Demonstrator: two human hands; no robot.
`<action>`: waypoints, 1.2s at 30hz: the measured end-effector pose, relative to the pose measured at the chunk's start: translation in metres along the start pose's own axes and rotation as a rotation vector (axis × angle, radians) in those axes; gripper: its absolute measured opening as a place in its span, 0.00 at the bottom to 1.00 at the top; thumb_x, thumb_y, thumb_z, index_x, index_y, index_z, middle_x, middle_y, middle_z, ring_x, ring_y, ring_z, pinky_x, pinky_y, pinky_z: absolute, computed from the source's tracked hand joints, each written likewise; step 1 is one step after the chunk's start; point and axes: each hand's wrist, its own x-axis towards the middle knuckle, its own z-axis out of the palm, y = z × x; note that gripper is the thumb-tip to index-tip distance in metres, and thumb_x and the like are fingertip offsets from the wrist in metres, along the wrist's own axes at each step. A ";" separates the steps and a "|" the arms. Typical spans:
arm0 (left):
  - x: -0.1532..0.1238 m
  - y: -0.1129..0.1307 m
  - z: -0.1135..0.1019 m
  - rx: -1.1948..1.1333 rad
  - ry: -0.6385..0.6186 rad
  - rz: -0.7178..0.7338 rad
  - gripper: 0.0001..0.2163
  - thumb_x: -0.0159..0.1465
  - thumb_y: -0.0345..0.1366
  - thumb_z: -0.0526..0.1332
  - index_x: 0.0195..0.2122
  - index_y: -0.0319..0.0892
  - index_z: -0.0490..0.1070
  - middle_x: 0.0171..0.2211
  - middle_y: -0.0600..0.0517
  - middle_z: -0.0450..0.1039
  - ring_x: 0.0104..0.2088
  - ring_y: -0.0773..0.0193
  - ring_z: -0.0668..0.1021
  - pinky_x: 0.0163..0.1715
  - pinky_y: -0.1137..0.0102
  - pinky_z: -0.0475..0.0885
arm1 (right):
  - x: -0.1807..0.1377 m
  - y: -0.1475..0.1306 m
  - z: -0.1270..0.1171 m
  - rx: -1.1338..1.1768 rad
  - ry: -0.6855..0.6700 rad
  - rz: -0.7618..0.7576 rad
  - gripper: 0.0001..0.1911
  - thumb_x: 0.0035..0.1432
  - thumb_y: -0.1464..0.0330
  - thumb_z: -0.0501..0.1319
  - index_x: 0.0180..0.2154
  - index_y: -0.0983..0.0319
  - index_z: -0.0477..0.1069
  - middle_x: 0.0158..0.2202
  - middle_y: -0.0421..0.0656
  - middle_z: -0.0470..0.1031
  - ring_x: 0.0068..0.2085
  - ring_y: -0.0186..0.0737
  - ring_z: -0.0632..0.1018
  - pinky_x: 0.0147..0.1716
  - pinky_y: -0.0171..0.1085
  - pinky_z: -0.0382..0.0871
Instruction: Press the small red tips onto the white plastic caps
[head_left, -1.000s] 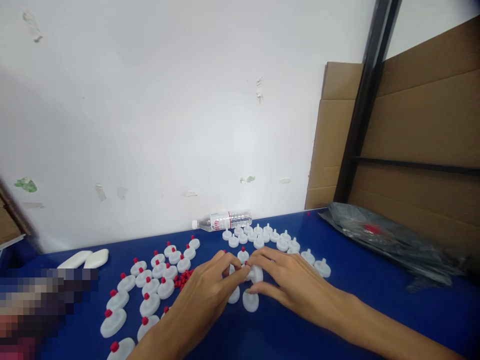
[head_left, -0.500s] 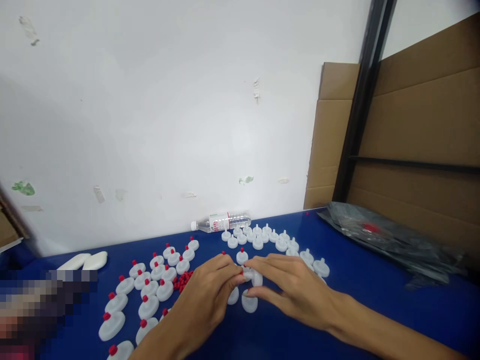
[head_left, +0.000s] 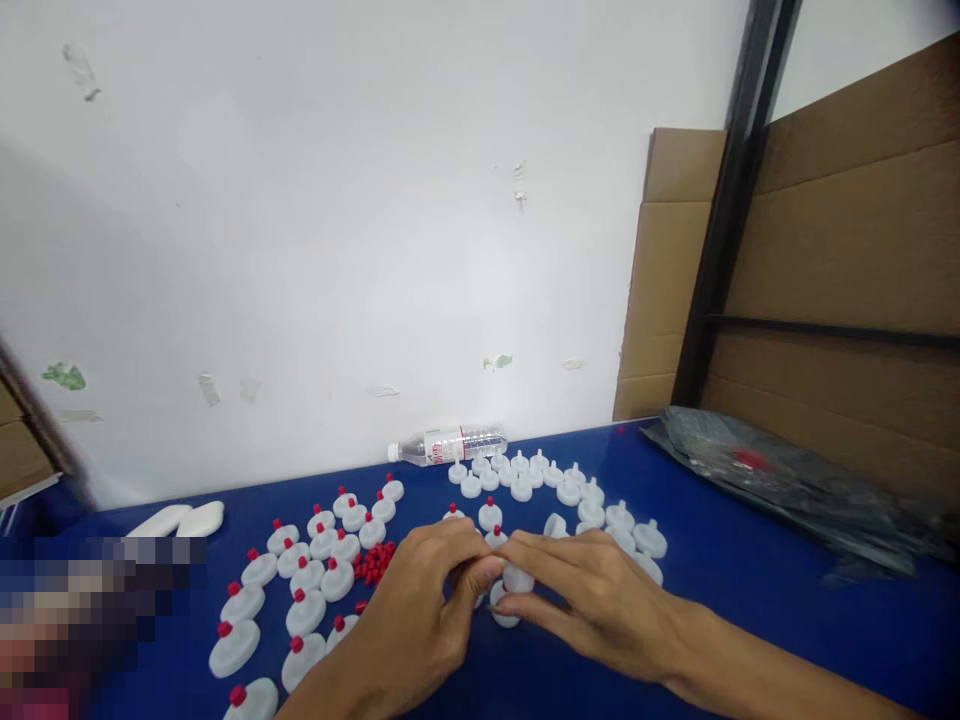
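Note:
Two fingertips meet over the middle of the table. My left hand [head_left: 439,590] is closed in a pinch at the spout end of a white plastic spout lid; the small red cap that showed there earlier is hidden now. My right hand [head_left: 600,590] grips that spout lid [head_left: 519,578] between thumb and fingers, its round side turned partly toward me. Just below, another white lid [head_left: 504,608] lies partly behind my right thumb. A red-capped lid [head_left: 490,515] stands just beyond my fingers. Left of my left hand is a pile of loose red caps [head_left: 375,563].
Several red-capped lids [head_left: 306,612] stand in rows at left on the blue table [head_left: 570,680]. Several uncapped spout lids [head_left: 591,492] stand at back right. A plastic bottle [head_left: 450,445] lies by the wall. A grey plastic bag [head_left: 780,490] lies at right, two white objects [head_left: 201,519] at left.
The held spout lid has turned and shifted slightly right, and its spout is now covered by my fingers. The red at my left fingertips no longer shows. The view has shifted slightly.

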 end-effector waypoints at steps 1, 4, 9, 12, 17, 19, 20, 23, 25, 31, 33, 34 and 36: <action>0.000 0.000 -0.001 0.005 -0.021 -0.011 0.17 0.76 0.40 0.49 0.31 0.43 0.69 0.29 0.54 0.70 0.32 0.64 0.72 0.37 0.66 0.66 | 0.001 0.001 0.001 -0.001 -0.002 -0.010 0.17 0.75 0.57 0.53 0.53 0.61 0.70 0.45 0.47 0.83 0.34 0.40 0.85 0.28 0.34 0.74; 0.003 0.000 -0.005 0.025 -0.078 -0.022 0.17 0.76 0.41 0.49 0.33 0.43 0.70 0.32 0.53 0.73 0.35 0.62 0.74 0.41 0.65 0.66 | 0.005 0.002 -0.001 0.007 -0.063 0.033 0.16 0.75 0.58 0.54 0.53 0.60 0.70 0.45 0.46 0.83 0.37 0.42 0.85 0.32 0.36 0.76; 0.011 -0.009 -0.024 0.150 -0.094 -0.111 0.22 0.76 0.46 0.46 0.30 0.43 0.71 0.29 0.53 0.73 0.33 0.62 0.73 0.40 0.65 0.66 | 0.017 0.001 -0.014 0.065 -0.071 0.167 0.08 0.73 0.68 0.56 0.50 0.56 0.70 0.47 0.41 0.80 0.43 0.39 0.83 0.38 0.34 0.74; 0.014 -0.021 -0.041 0.289 -0.115 -0.211 0.21 0.73 0.46 0.50 0.26 0.43 0.70 0.26 0.52 0.73 0.28 0.61 0.72 0.32 0.67 0.63 | 0.019 0.005 -0.019 0.060 -0.068 0.256 0.06 0.71 0.70 0.57 0.48 0.56 0.70 0.46 0.40 0.80 0.42 0.39 0.83 0.37 0.36 0.74; 0.008 -0.039 -0.062 0.418 -0.287 -0.397 0.12 0.66 0.41 0.59 0.27 0.45 0.75 0.26 0.53 0.76 0.28 0.60 0.76 0.28 0.68 0.62 | 0.017 0.014 -0.015 -0.006 -0.091 0.303 0.01 0.68 0.70 0.61 0.42 0.58 0.71 0.54 0.46 0.76 0.55 0.50 0.77 0.50 0.47 0.74; 0.004 -0.042 -0.066 0.438 -0.357 -0.459 0.07 0.62 0.38 0.61 0.29 0.47 0.77 0.27 0.53 0.76 0.28 0.59 0.77 0.25 0.69 0.61 | 0.016 0.017 -0.014 -0.036 -0.115 0.314 0.01 0.67 0.70 0.63 0.41 0.58 0.72 0.56 0.48 0.73 0.58 0.52 0.73 0.54 0.52 0.71; 0.003 -0.043 -0.067 0.449 -0.378 -0.479 0.05 0.61 0.38 0.62 0.31 0.48 0.77 0.28 0.53 0.76 0.28 0.59 0.77 0.25 0.70 0.61 | 0.015 0.018 -0.013 -0.047 -0.131 0.330 0.01 0.67 0.70 0.64 0.41 0.58 0.73 0.54 0.48 0.73 0.56 0.52 0.74 0.54 0.52 0.71; -0.001 -0.044 -0.068 0.477 -0.387 -0.500 0.04 0.59 0.38 0.64 0.34 0.49 0.78 0.31 0.51 0.76 0.31 0.57 0.78 0.26 0.70 0.62 | 0.012 0.021 -0.009 -0.054 -0.182 0.357 0.03 0.65 0.70 0.66 0.41 0.58 0.75 0.46 0.46 0.74 0.49 0.49 0.75 0.49 0.50 0.73; -0.001 -0.043 -0.066 0.493 -0.389 -0.500 0.04 0.59 0.37 0.64 0.33 0.49 0.78 0.32 0.51 0.77 0.33 0.56 0.78 0.27 0.69 0.63 | 0.010 0.021 -0.006 -0.051 -0.215 0.358 0.03 0.64 0.70 0.67 0.40 0.58 0.76 0.44 0.45 0.74 0.48 0.48 0.76 0.47 0.47 0.74; 0.001 -0.038 -0.061 0.530 -0.415 -0.492 0.06 0.58 0.30 0.61 0.28 0.46 0.77 0.32 0.50 0.79 0.34 0.56 0.79 0.30 0.68 0.64 | 0.013 0.023 -0.011 -0.108 -0.275 0.383 0.09 0.73 0.66 0.57 0.47 0.57 0.76 0.48 0.46 0.76 0.50 0.48 0.76 0.50 0.49 0.71; 0.002 -0.035 -0.060 0.528 -0.428 -0.485 0.07 0.58 0.29 0.60 0.27 0.45 0.76 0.29 0.51 0.79 0.32 0.57 0.79 0.28 0.68 0.63 | 0.016 0.026 -0.016 -0.156 -0.292 0.415 0.11 0.73 0.68 0.55 0.47 0.58 0.76 0.46 0.47 0.78 0.47 0.49 0.78 0.48 0.50 0.71; 0.002 -0.033 -0.059 0.531 -0.429 -0.480 0.07 0.58 0.29 0.59 0.27 0.45 0.75 0.29 0.51 0.78 0.31 0.57 0.79 0.28 0.68 0.62 | 0.017 0.028 -0.019 -0.180 -0.306 0.431 0.10 0.72 0.69 0.56 0.48 0.58 0.76 0.45 0.47 0.79 0.45 0.50 0.79 0.47 0.50 0.71; 0.003 -0.029 -0.058 0.545 -0.419 -0.470 0.07 0.59 0.29 0.58 0.27 0.45 0.73 0.29 0.50 0.77 0.31 0.57 0.78 0.27 0.68 0.61 | 0.015 0.031 -0.020 -0.221 -0.342 0.455 0.10 0.68 0.68 0.62 0.49 0.59 0.77 0.42 0.48 0.81 0.42 0.52 0.81 0.44 0.50 0.71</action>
